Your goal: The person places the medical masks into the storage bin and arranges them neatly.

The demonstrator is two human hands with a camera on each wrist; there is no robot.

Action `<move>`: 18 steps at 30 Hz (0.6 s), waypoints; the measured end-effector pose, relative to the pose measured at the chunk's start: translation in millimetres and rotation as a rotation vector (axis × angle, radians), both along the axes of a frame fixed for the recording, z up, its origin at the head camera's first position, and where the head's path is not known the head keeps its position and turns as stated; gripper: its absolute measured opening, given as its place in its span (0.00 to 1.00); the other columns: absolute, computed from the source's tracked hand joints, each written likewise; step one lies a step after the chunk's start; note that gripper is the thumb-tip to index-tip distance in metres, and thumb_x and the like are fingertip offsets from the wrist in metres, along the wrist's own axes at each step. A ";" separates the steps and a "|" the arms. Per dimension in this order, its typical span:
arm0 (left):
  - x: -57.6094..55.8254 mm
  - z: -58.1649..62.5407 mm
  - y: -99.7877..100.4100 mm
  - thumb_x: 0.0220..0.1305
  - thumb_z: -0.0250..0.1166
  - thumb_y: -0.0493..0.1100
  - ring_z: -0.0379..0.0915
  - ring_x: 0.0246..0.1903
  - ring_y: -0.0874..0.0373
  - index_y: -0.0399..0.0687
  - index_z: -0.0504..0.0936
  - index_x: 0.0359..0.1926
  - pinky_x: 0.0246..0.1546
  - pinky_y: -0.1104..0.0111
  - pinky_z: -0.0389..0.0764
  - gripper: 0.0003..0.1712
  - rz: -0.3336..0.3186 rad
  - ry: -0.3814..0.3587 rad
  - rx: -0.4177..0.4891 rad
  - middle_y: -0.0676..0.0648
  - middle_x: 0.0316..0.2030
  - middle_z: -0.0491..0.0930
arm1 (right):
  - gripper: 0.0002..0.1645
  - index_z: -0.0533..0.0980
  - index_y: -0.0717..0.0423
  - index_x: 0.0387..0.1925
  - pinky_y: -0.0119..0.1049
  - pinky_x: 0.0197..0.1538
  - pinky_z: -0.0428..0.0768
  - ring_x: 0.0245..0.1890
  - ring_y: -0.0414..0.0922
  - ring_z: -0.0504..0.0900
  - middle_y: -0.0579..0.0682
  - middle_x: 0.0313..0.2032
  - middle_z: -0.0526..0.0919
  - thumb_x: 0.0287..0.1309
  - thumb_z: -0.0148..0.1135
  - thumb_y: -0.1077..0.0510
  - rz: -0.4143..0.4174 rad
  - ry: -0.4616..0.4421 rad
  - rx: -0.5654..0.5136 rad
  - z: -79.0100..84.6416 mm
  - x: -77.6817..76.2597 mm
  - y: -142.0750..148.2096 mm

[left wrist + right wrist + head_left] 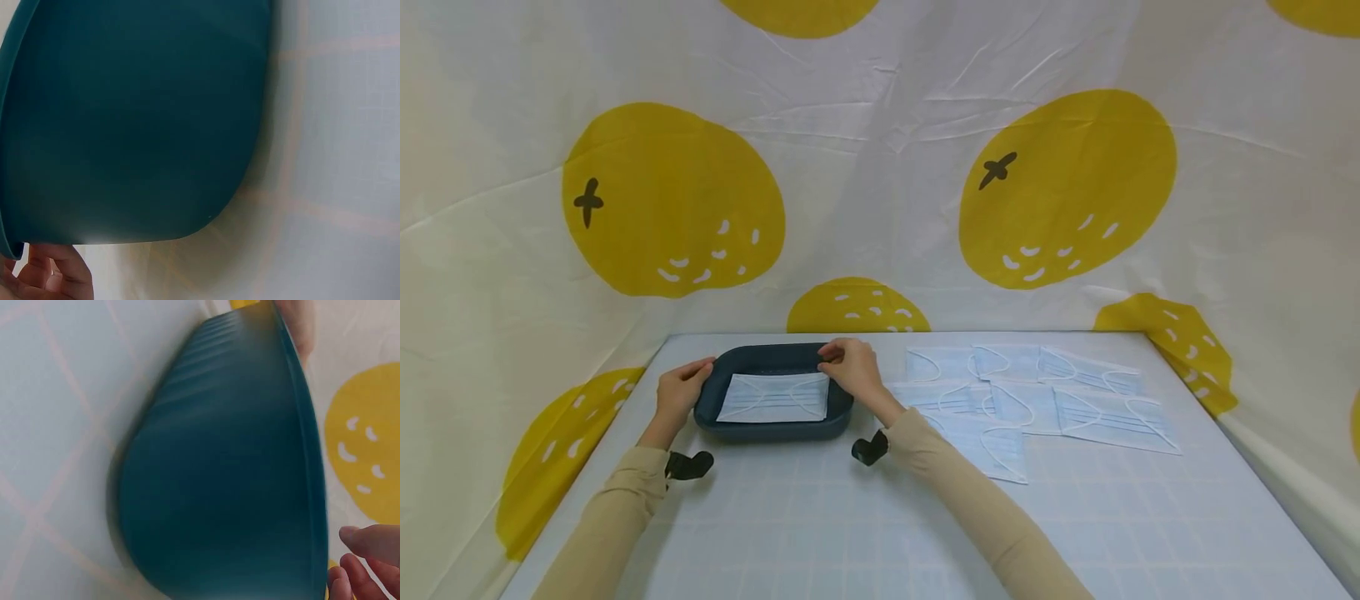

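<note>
A dark teal plastic basin [775, 432] stands on the left part of the table. Inside it lies a pale blue face mask [771, 398], flat, its ear loops on top. My left hand [679, 390] grips the basin's left rim; the left wrist view shows its bent fingers [59, 269] under the rim, against the outer wall. At the far right corner is my right hand [853, 367], loosely bent and holding nothing. In the right wrist view its thumb [369, 540] stands off the rim, while its fingertips [337, 581] are right beside it.
Several more face masks [1037, 408] lie spread in overlapping rows to the right of the basin. A white cloth with yellow fruit prints [880, 208] hangs behind the table. The tabletop [820, 525] has a faint grid pattern.
</note>
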State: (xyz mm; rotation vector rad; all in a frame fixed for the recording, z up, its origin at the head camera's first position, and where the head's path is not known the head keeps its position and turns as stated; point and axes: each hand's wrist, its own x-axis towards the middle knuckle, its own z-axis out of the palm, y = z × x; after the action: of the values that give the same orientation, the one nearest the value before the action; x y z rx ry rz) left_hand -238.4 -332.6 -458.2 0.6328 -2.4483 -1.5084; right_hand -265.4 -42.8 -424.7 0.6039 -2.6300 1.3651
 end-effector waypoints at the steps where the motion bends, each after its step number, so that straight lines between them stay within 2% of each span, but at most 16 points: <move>1: 0.0 -0.1 0.2 0.73 0.52 0.48 0.66 0.64 0.45 0.40 0.74 0.62 0.64 0.57 0.68 0.24 0.001 -0.002 -0.001 0.38 0.63 0.72 | 0.11 0.83 0.60 0.40 0.31 0.39 0.81 0.35 0.45 0.85 0.52 0.36 0.88 0.53 0.69 0.63 0.002 0.003 -0.005 0.8 0.6 1.8; 18: 1.7 1.3 0.4 0.73 0.51 0.49 0.66 0.63 0.45 0.39 0.74 0.62 0.64 0.56 0.68 0.25 0.003 -0.001 -0.024 0.38 0.62 0.73 | 0.12 0.84 0.54 0.41 0.32 0.36 0.81 0.36 0.46 0.85 0.51 0.38 0.88 0.52 0.70 0.62 -0.036 0.014 -0.040 8.9 5.6 40.6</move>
State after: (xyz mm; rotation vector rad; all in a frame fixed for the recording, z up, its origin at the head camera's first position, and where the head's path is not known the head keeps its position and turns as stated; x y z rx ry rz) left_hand -236.7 -332.2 -456.9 0.6329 -2.4614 -1.4762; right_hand -259.7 -2.1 -415.9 0.5559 -2.5829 1.3949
